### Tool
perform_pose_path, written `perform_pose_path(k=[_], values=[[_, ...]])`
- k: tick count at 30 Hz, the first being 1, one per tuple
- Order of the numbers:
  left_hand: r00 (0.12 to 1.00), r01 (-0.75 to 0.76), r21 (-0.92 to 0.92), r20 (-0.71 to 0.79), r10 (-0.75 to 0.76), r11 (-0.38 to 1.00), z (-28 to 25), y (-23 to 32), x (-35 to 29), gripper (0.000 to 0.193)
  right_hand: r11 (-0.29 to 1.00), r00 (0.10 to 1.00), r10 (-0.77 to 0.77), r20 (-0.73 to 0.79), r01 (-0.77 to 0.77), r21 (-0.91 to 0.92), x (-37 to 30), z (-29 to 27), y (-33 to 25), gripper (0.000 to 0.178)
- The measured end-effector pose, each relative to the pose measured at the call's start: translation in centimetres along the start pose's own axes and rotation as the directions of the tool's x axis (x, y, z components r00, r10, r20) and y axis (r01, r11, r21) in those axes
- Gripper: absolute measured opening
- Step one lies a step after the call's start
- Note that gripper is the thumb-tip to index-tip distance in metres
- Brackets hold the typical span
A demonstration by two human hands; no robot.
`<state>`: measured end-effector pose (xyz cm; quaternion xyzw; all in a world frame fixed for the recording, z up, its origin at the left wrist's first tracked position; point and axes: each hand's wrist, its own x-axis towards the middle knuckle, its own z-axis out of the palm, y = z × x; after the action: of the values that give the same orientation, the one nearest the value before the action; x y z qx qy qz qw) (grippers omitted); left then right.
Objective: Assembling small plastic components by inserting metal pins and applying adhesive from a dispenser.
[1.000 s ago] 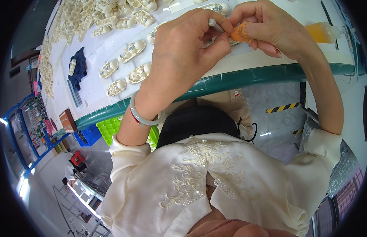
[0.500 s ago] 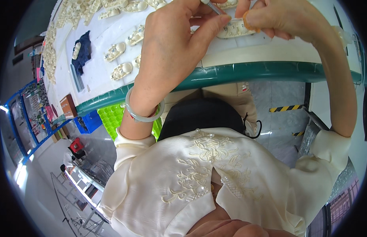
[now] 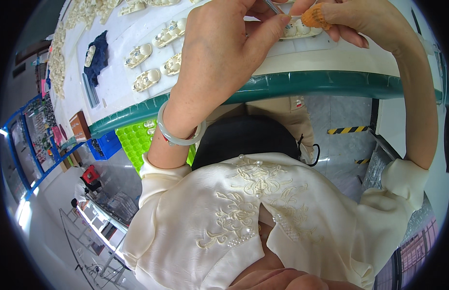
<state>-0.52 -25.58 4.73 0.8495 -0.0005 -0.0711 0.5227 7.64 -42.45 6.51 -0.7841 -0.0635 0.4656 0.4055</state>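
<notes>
My left hand (image 3: pixel 229 53) is closed around a slim tool with a ribbed, grey metal shaft (image 3: pixel 272 6); the tool's top runs out of the picture. Opposite it, my right hand (image 3: pixel 357 21) has its fingers bent in a pinch, with an orange textured cover (image 3: pixel 317 18), like a rubber finger cot, at the thumb. Between the hands lies an oblong cream piece (image 3: pixel 300 30) with rounded lumps and small shiny studs. Its upper part is hidden, and whether the right fingertips hold anything small is not visible.
Several similar cream pieces (image 3: pixel 146 80) stand in rows left of my left hand. A dark blue cloth (image 3: pixel 99 62) lies farther left with one piece on it. Heaps of cream parts (image 3: pixel 57 72) line the far left. Green edging (image 3: pixel 326 80) borders the table; a bright green tray (image 3: pixel 132 145) sits below.
My left hand has shifted slightly right and down, still holding the tool. The orange cover has turned and moved a little up and right, showing more of itself. The view has shifted slightly.
</notes>
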Motion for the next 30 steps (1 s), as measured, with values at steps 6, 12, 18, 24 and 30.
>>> perform_pose_path(k=[6, 12, 18, 24, 30], values=[[0.989, -0.147, 0.084, -0.002, 0.148, 0.986, 0.1, -0.7, 0.1, 0.023, 0.999, 0.999, 0.014, -0.029, -0.015, -0.039, -0.2, 1.2, -0.6, 0.028], [0.943, -0.316, 0.308, -0.005, 0.334, 0.898, 0.5, -0.5, 0.0, 0.025, 0.998, 1.0, 0.015, -0.004, -0.015, 0.062, 0.4, 0.5, 0.2, 0.021], [0.942, -0.175, -0.146, -0.313, 0.122, 0.974, -1.2, -0.1, 0.8, 0.015, 0.997, 0.997, 0.069, -0.022, -0.068, 0.039, 0.6, 1.2, -0.8, 0.015], [0.937, -0.349, 0.004, -0.017, 0.349, 0.937, -4.3, -1.4, -0.3, 0.023, 0.989, 0.988, 0.15, -0.033, -0.149, 0.027, 0.3, 1.4, -2.0, 0.014], [0.986, -0.163, -0.003, -0.021, 0.162, 0.987, -3.9, -4.2, -2.0, 0.018, 0.979, 0.974, 0.201, -0.102, -0.203, -0.007, 0.1, 1.8, -2.5, 0.019]])
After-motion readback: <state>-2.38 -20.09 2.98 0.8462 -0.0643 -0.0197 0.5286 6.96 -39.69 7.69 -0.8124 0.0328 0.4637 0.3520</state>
